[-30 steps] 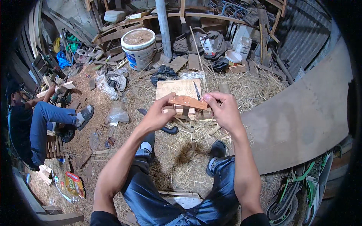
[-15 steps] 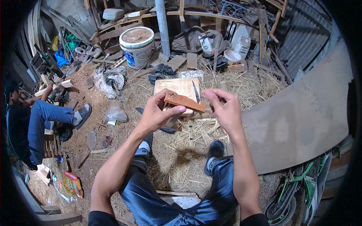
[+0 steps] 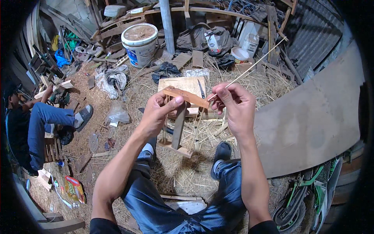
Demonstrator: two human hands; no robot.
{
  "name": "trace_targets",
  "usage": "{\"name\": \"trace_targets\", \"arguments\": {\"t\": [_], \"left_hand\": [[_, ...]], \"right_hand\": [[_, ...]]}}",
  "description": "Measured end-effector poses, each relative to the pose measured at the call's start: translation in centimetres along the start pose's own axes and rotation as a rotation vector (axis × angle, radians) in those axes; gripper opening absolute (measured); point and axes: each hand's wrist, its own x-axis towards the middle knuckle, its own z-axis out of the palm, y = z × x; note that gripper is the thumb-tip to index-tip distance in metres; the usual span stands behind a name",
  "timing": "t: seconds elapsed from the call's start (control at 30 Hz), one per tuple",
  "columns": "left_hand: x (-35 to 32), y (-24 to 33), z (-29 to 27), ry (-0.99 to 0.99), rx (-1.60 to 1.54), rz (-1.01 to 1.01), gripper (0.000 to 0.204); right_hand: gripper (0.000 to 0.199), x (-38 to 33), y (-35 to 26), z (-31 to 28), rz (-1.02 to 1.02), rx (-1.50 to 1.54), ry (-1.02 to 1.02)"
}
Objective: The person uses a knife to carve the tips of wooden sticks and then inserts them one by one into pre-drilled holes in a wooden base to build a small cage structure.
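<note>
My left hand [image 3: 156,113] grips a small wooden frame by its orange-brown top bar [image 3: 187,96], thumb on the bar's near side. From that bar a grey-brown upright [image 3: 179,126] runs down to a paler lower bar [image 3: 175,149]. Thin strips hang beside the upright. Between the thumb and fingers of my right hand [image 3: 235,105] is a long thin stick [image 3: 255,63], slanting up to the right. Its lower end is at the bar's right end; whether it enters the wood I cannot tell. Behind lie a pale board [image 3: 181,84] and a knife [image 3: 201,89].
Straw covers the floor around my feet. A large sheet [image 3: 307,124] curves along the right, above a green-and-black motorbike [image 3: 300,195]. At the back stand a white bucket [image 3: 140,43] and a post [image 3: 166,27]. Another person [image 3: 46,121] sits at the left.
The frame has tipped, so its upright and lower bar now show. My right hand has turned, and the stick, smeared before, now stands out clearly, its end at the top bar.
</note>
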Motion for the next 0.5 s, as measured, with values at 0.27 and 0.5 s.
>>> {"name": "trace_targets", "arguments": {"t": [0.27, 0.5], "left_hand": [[0.11, -0.01, -0.13, 0.027, 0.021, -0.089, 0.034], [0.07, 0.01, -0.40, -0.012, 0.028, -0.206, 0.035]], "right_hand": [[0.021, -0.01, -0.39, 0.49, 0.104, -0.037, 0.000], [0.019, 0.25, 0.30, 0.42, 0.134, -0.129, -0.041]]}}
